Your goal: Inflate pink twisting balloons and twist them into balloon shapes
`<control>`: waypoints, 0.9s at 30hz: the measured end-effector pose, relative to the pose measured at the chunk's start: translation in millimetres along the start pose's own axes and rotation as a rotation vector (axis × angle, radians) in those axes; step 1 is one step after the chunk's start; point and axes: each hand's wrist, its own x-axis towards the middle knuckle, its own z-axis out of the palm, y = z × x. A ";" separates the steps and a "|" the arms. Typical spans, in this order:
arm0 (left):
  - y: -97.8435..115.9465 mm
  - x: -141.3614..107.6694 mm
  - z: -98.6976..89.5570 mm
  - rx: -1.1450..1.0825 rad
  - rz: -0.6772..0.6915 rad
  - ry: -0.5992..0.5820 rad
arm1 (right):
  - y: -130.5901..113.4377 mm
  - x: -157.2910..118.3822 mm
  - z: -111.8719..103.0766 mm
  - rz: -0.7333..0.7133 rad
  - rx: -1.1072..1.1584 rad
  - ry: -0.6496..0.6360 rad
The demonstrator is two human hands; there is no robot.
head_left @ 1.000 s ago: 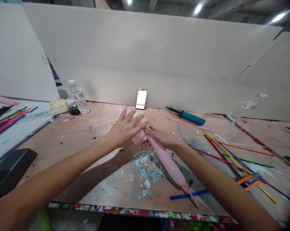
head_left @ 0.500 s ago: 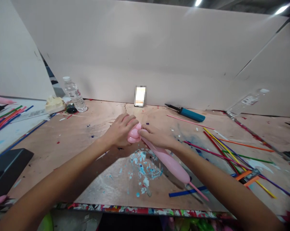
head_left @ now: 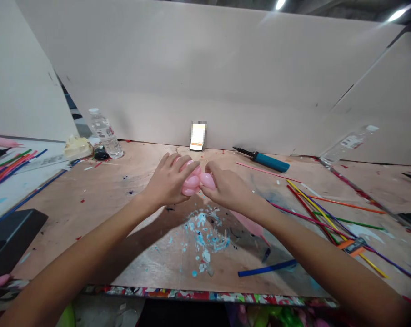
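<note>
From my end of the feed, the pink balloon (head_left: 192,182) is right in the middle, just above the table (head_left: 117,236) as far as I can tell. Looks-wise it's a shiny light pink, twisted into a cluster of plump little bubbles at the left, with highlights on the curves. One rounder bubble pokes out on the right of the bunch. A longer smooth stretch shows beyond the right wrist, angling to the near right and ending in a skinny, darker pink tail. My view of the middle bit is blocked by the right hand and forearm.

The left hand (head_left: 167,179) is curled over the cluster from the left, holding it, fingers draped across the top. The right hand (head_left: 228,184) has the round bubble pinched between thumb and fingers.

As for writing, not much luck. The clear bottle (head_left: 106,135) at far left has a label with dark and reddish print, too small for me to read. Same with the other bottle (head_left: 350,145) at far right, slanted in my view: pale label, no brand I can make out. The phone (head_left: 197,136) against the far board shows a bright white screen with an orange bar low down, and its upper part is pixelated. I can't read any lettering on the blue pump (head_left: 270,162) to its right either.
</note>
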 end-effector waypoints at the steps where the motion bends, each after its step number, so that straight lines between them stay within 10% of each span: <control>1: 0.9 0.1 0.0 0.002 -0.001 0.014 | -0.4 -0.7 -1.0 0.022 0.023 -0.001; 27: 5.5 -3.1 -1.7 -0.302 -0.152 0.116 | -0.8 -22.9 -19.6 0.044 0.492 -0.169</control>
